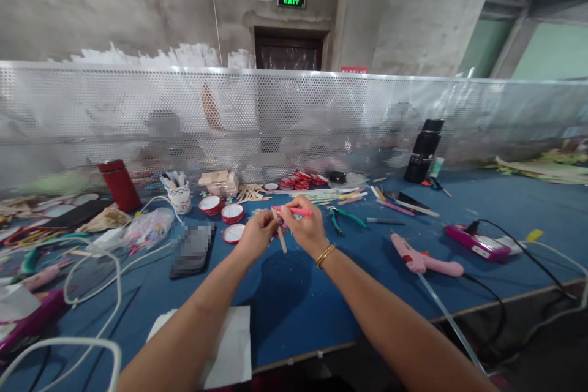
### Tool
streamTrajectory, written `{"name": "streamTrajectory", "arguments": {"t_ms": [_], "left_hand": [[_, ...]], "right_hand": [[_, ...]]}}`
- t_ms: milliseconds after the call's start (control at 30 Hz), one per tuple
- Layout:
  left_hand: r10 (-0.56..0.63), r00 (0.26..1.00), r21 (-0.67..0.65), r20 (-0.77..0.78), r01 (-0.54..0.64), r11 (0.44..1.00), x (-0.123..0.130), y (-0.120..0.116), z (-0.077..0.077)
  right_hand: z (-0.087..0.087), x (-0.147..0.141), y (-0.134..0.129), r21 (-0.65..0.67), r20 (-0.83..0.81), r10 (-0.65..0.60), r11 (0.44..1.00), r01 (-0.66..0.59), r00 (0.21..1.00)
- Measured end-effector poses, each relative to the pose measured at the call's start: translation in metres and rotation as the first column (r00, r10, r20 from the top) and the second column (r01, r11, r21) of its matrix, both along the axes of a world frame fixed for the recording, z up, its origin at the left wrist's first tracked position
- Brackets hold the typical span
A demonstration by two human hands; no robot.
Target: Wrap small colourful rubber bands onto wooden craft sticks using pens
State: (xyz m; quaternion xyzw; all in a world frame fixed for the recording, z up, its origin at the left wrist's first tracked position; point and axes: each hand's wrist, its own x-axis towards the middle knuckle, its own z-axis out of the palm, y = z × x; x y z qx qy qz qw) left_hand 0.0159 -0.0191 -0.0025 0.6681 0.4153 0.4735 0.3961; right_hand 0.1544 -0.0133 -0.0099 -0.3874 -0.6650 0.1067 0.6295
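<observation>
My left hand (261,228) is closed on a thin wooden craft stick (282,241), whose lower end points toward me. In my right hand (307,228) is a pink-red marker pen (299,212), held in a writing grip with its tip end at the upper part of the stick. Both hands meet above the middle of the blue table (294,306). A few small coloured bits lie behind the fingers, mostly hidden. Just left of my left hand sit round red-and-white tins (233,213). Green-handled pliers (347,218) lie to the right of my right hand.
A pink glue gun (423,257) with a cord rests at right, near a purple power strip (478,242). A phone (193,250), white paper (229,343), a pen cup (179,195) and white cables are at left. A black bottle (423,153) stands before the perforated metal screen (294,110).
</observation>
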Motion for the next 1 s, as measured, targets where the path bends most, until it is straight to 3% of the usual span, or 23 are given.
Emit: {"name": "streamTrajectory", "arguments": {"t_ms": [1000], "left_hand": [[-0.004,1.000,-0.009,-0.008,0.004,1.000,-0.0007,0.0009,-0.0015]], "right_hand": [[0.0002,0.0006,-0.0002,-0.006,-0.008,-0.001,1.000,0.001,1.000]]}}
